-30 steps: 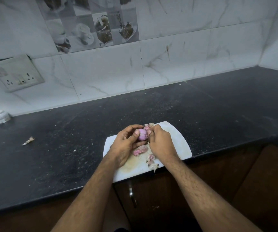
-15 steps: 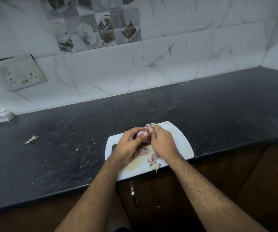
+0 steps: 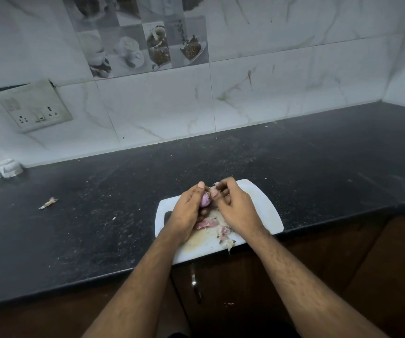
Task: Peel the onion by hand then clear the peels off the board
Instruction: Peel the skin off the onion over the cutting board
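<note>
The dark desk (image 3: 99,215) carries a white cutting board (image 3: 265,208) at its front edge, which overhangs slightly, likely so the work sits close to the person. Above the board's middle, the left hand (image 3: 187,211) curls around the small pink onion (image 3: 205,200), cradling it so it cannot roll. The right hand (image 3: 235,206) meets it there, fingertips pinching a strip of skin (image 3: 213,190) at the onion's top, apparently to strip it away. The two hands are together, both clamped on the onion. Peels (image 3: 207,224) lie on the board just nearer the person than the onion, not yet cleared. A stray scrap (image 3: 49,203) lies on the desk well left of the board.
</note>
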